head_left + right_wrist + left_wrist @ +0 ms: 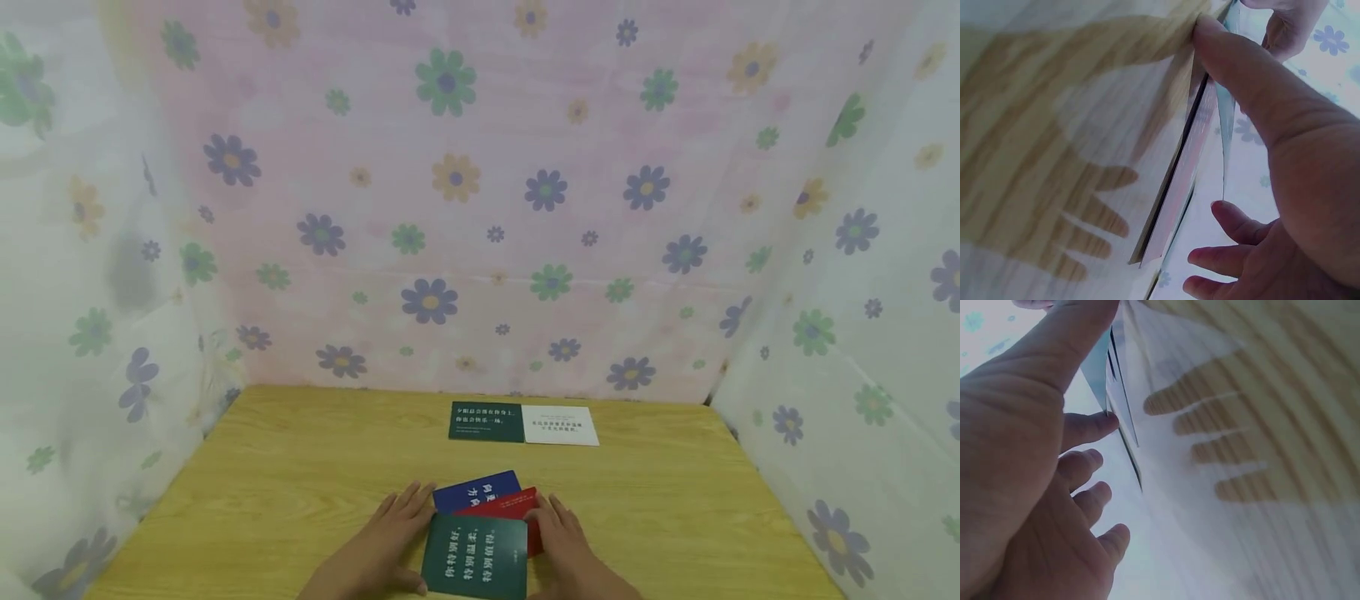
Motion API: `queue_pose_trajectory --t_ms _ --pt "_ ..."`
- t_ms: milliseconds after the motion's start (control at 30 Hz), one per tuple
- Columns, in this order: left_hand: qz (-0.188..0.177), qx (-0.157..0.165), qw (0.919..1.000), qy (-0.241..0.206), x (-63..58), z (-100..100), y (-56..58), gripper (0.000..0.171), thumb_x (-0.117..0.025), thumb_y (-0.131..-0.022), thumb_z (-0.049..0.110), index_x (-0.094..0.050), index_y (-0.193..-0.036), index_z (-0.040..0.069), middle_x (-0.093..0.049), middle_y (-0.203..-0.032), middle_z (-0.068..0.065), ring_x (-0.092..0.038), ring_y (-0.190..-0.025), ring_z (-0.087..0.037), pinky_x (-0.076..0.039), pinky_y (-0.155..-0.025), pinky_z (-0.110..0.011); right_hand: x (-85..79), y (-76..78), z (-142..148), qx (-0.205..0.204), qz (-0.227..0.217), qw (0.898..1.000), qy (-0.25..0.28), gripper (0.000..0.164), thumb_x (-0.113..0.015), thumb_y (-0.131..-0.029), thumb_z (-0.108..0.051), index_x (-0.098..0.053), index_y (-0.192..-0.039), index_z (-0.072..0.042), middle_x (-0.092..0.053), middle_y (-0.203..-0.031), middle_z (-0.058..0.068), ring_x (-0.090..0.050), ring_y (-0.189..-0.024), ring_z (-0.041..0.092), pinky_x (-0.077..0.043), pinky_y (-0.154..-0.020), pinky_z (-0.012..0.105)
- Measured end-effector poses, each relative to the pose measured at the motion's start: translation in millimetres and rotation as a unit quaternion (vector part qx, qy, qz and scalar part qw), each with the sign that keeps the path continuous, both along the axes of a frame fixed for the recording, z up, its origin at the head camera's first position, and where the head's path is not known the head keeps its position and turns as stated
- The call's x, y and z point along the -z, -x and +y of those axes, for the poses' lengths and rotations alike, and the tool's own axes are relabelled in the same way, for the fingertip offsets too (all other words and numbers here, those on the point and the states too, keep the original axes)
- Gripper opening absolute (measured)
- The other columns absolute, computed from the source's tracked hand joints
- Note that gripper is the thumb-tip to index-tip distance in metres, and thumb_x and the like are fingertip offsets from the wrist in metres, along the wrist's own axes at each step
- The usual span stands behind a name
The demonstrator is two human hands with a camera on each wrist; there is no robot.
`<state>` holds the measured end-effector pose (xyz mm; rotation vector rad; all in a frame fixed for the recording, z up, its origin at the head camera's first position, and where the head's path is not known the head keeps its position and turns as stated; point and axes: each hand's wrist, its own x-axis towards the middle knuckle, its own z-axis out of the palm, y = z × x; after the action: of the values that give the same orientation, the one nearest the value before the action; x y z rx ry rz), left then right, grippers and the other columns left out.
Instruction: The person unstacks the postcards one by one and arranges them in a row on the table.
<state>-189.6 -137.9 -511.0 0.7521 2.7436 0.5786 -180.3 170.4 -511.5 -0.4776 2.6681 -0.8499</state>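
Five printed cards shared a wood-patterned table [300,450], enclosed at the far side, left and right by flowered sheeting [495,217]. Toward the far edge, the far green card [486,422] and the white card [561,425] sat side by side, green at left, white at right, their inner edges meeting. A stretch of table separated this pair from a loose, fanned pile at the near side. There the near green card [476,557] was uppermost, covering much of the red card [497,506], which in turn hid part of the blue card [467,496]. In the right wrist view the pile's edges stood partly apart from one another.

The pile lay between two hands. The left hand [378,542] flanked its left side, fingers extended and loosely spread, a fingertip touching a card edge in the left wrist view. The right hand [566,550] flanked the other side, fingers likewise relaxed and outstretched, partly masking the red card's right edge; its thumb reached toward the near right corner.

The near green card was face up, its long axis running roughly left to right, its lines of white print running near to far. The red and blue cards slanted, their far edges rising from near left to far right.
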Motion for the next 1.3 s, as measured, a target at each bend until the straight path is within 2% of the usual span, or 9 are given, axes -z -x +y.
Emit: queue_pose_trajectory --t_ms 100,233,400,567,700,867,967,1133,1300 --pt "0.004 0.005 1.0 0.0 -0.8 -2 -1.5 0.106 -0.088 -0.07 0.051 -0.041 -0.156 0.01 -0.025 -0.169 -0.009 -0.019 -0.155 -0.038 -0.02 -0.123 -0.062 -1.2 -0.7 -2 -0.005 0.007 1.0 -0.001 0.092 -0.099 -0.06 -0.04 -0.044 -0.127 -0.011 -0.026 -0.16 0.033 -0.018 -0.147 0.058 -0.014 -0.117 0.075" --pt "-0.002 0.013 0.9998 -0.017 -2.3 -4 -3.2 0.107 -0.088 -0.072 0.051 -0.039 -0.157 0.009 -0.024 -0.169 -0.009 -0.018 -0.155 -0.039 -0.019 -0.123 -0.062 -3.3 -3.2 -5 0.009 -0.009 1.0 0.003 0.091 -0.096 -0.06 -0.049 -0.045 -0.127 -0.014 -0.028 -0.161 0.029 -0.016 -0.147 0.058 -0.011 -0.117 0.077" --pt "-0.005 0.024 0.999 -0.037 -4.2 -8 -3.2 0.11 -0.089 -0.068 0.054 -0.041 -0.156 0.008 -0.026 -0.168 -0.013 -0.018 -0.155 -0.042 -0.019 -0.122 -0.064 -3.3 -4.2 -5 0.012 -0.013 1.0 0.01 0.09 -0.094 -0.061 -0.053 -0.045 -0.128 -0.016 -0.029 -0.161 0.026 -0.017 -0.147 0.057 -0.012 -0.116 0.077" --pt "0.012 0.029 0.9984 -0.047 -4.8 -11 -1.1 0.108 -0.092 -0.066 0.052 -0.046 -0.152 0.005 -0.03 -0.166 -0.016 -0.021 -0.153 -0.045 -0.022 -0.12 -0.067 -3.3 -3.8 -4 0.012 -0.003 1.0 0.029 0.091 -0.094 -0.063 -0.05 -0.045 -0.132 -0.016 -0.028 -0.163 0.024 -0.015 -0.149 0.055 -0.014 -0.116 0.077" --pt "0.046 0.035 0.9971 -0.049 -6.3 -15 3.4 0.106 -0.092 -0.067 0.047 -0.046 -0.15 0.0 -0.033 -0.164 -0.018 -0.024 -0.152 -0.045 -0.024 -0.119 -0.067 -4.6 -3.0 -2 0.005 0.026 0.999 0.045 0.095 -0.095 -0.066 -0.046 -0.044 -0.14 -0.016 -0.029 -0.163 0.021 -0.015 -0.15 0.052 -0.017 -0.115 0.077" --pt "0.105 0.045 0.9909 -0.072 -10.7 -21 4.9 0.106 -0.093 -0.066 0.042 -0.046 -0.149 -0.003 -0.036 -0.161 -0.022 -0.028 -0.148 -0.049 -0.027 -0.115 -0.07 -7.2 0.5 -3 0.006 0.049 0.998 0.049 0.093 -0.096 -0.065 -0.041 -0.046 -0.14 -0.021 -0.029 -0.164 0.018 -0.013 -0.152 0.049 -0.015 -0.117 0.076" --pt "0.117 0.042 0.9879 -0.092 -10.2 -24 5.3 0.104 -0.093 -0.066 0.04 -0.047 -0.149 -0.003 -0.036 -0.161 -0.022 -0.028 -0.148 -0.05 -0.027 -0.114 -0.072 -8.4 1.9 -5 0.003 0.064 0.997 0.048 0.094 -0.096 -0.065 -0.042 -0.047 -0.142 -0.019 -0.029 -0.164 0.018 -0.013 -0.152 0.049 -0.019 -0.115 0.077" --pt "0.106 0.031 0.9871 -0.117 -9.3 -31 7.9 0.104 -0.094 -0.068 0.037 -0.044 -0.151 -0.001 -0.034 -0.162 -0.021 -0.026 -0.149 -0.05 -0.025 -0.114 -0.073 -11.3 5.2 -8 -0.006 0.082 0.995 0.052 0.101 -0.095 -0.066 -0.045 -0.045 -0.147 -0.011 -0.029 -0.164 0.019 -0.014 -0.152 0.05 -0.018 -0.115 0.077" --pt "0.093 0.026 0.9862 -0.134 -8.7 -38 9.2 0.106 -0.092 -0.07 0.039 -0.039 -0.154 0.0 -0.032 -0.163 -0.021 -0.023 -0.15 -0.05 -0.023 -0.114 -0.074 -14.4 8.6 -14 -0.007 0.089 0.995 0.049 0.1 -0.094 -0.068 -0.042 -0.043 -0.149 -0.01 -0.031 -0.164 0.02 -0.015 -0.152 0.05 -0.013 -0.118 0.075"
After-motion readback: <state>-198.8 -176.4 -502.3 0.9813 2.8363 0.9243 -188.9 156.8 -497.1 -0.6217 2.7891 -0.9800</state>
